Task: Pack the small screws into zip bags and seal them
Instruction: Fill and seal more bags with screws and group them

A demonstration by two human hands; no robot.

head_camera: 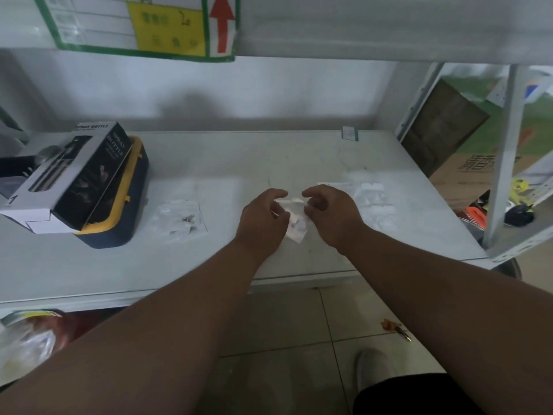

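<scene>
Both hands meet over the middle of the white shelf (299,151). My left hand (263,220) and my right hand (332,217) pinch a small clear zip bag (296,226) between their fingertips, at its top edge. The bag hangs slightly above the surface; its contents are too blurred to tell. To the left lies a clear bag with several small dark screws (184,221) on it. A heap of empty clear zip bags (371,202) lies to the right of my right hand.
A black spray bottle box (74,178) lies on a yellow and navy case (125,211) at the left. A metal shelf post (505,157) stands at the right, with cardboard boxes behind it. The shelf's front edge runs below my wrists, above a tiled floor.
</scene>
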